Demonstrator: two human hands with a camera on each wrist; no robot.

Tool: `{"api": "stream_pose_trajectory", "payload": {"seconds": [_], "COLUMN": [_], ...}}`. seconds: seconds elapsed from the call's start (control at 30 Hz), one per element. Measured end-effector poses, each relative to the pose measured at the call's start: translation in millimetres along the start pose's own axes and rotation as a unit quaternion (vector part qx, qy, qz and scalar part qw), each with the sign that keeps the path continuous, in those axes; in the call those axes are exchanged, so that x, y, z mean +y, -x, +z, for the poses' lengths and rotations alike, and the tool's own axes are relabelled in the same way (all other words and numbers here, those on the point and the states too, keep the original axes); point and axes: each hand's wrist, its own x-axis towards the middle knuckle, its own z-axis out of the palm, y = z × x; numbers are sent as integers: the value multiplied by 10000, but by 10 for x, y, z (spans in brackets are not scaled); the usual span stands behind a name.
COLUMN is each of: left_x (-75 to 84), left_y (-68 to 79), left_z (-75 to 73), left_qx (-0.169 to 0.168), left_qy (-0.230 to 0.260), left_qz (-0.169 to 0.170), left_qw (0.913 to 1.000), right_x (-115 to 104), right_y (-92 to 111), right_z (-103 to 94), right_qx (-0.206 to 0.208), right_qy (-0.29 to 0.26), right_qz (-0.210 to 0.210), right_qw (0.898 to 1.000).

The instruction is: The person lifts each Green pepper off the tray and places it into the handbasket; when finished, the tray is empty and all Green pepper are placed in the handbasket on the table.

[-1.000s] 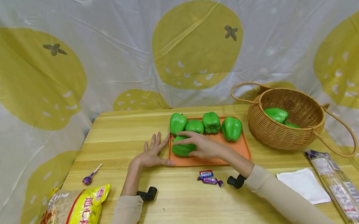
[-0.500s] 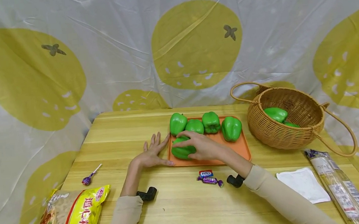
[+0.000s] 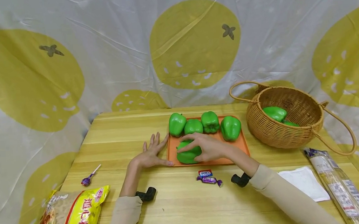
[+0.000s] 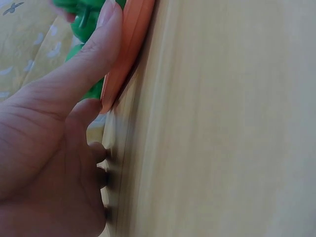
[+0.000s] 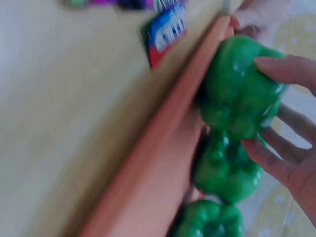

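My right hand (image 3: pixel 212 147) grips a green bell pepper (image 3: pixel 187 156) between thumb and fingers, over the front left part of an orange tray (image 3: pixel 240 146). The right wrist view shows the thumb on one side of this pepper (image 5: pixel 239 89) and fingertips on the other. Whether its underside touches the tray is hard to tell. With fingers spread, my left hand (image 3: pixel 149 156) rests on the table, thumb and index finger touching the tray's left edge. Several other peppers stand along the tray's back, among them one at the back left (image 3: pixel 177 124) and one at the right (image 3: pixel 230 128).
A wicker basket (image 3: pixel 269 133) with green peppers inside stands right of the tray. Wrapped candies (image 3: pixel 208 180) lie before the tray. A lollipop (image 3: pixel 89 177) and a yellow food bag (image 3: pixel 80 216) lie left; a white cloth (image 3: pixel 305 184) and a long clear packet (image 3: pixel 337 184) lie right.
My right hand has shifted slightly right with the gripped pepper, which now sits a little further right and nearer the tray's front. My left hand stays at the tray's edge.
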Motion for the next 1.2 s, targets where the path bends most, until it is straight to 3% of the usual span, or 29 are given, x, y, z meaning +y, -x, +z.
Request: {"api": "stream_pose_trajectory", "payload": {"seconds": [0.57, 0.77, 1.2], "left_x": [-10, -1, 25], "left_y": [5, 6, 34], "left_z": [9, 1, -2], "left_qx": [30, 27, 8], "left_qy": [120, 117, 89], "left_qz": [57, 53, 60], "left_qw": [9999, 9999, 9999], "right_x": [219, 276, 317], "right_y": [629, 862, 1379], "right_z": [-538, -759, -1471], "right_qx": [-725, -628, 25], "right_qy": [-734, -1128, -822], "right_qz": [579, 901, 1342], "right_qw": [9930, 9875, 9875]}}
